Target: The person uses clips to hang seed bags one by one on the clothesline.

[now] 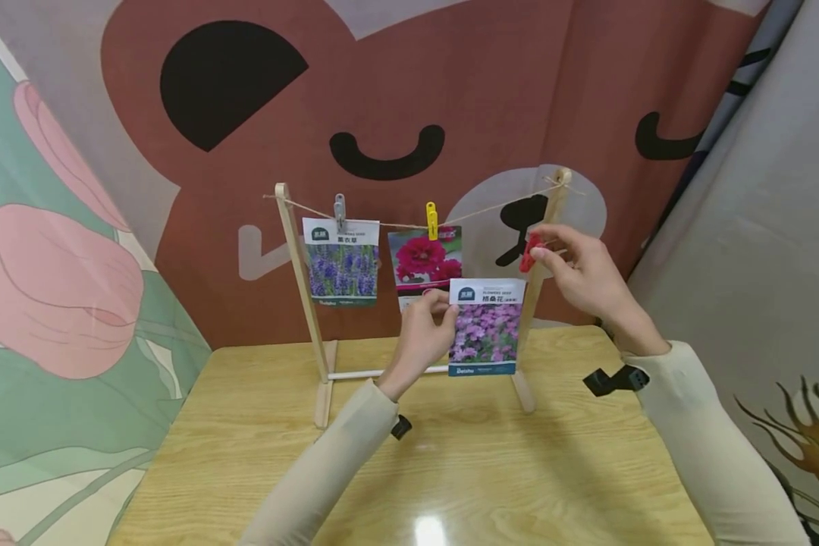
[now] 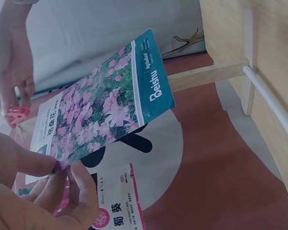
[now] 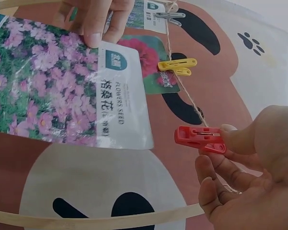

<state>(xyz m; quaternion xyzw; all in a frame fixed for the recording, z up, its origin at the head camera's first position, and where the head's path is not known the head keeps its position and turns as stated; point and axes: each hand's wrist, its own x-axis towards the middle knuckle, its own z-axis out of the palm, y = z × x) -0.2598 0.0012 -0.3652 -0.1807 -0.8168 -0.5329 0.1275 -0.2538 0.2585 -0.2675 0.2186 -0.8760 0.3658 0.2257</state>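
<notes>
My left hand [image 1: 426, 334] pinches the left edge of a seed packet with pink flowers [image 1: 486, 334], thumb in front. The packet hangs upright before the wooden stand, apart from the string [image 1: 494, 206]. In my right hand [image 1: 587, 277] a red clothespin [image 3: 199, 138] is pinched between thumb and fingers, near the stand's right post. On the string, a grey clothespin [image 1: 340, 212] holds a packet with purple flowers [image 1: 341, 265]. A yellow clothespin [image 1: 432, 221] holds a packet with a magenta flower [image 1: 423, 259], whose lower part is partly hidden by my left hand.
The stand has two wooden posts, the left post [image 1: 300, 280] and the right post [image 1: 544, 250], joined low down by a white rod [image 1: 358, 374]. It stands on a wood-grain table [image 1: 464, 462]. Behind hangs a printed cartoon curtain [image 1: 491, 98].
</notes>
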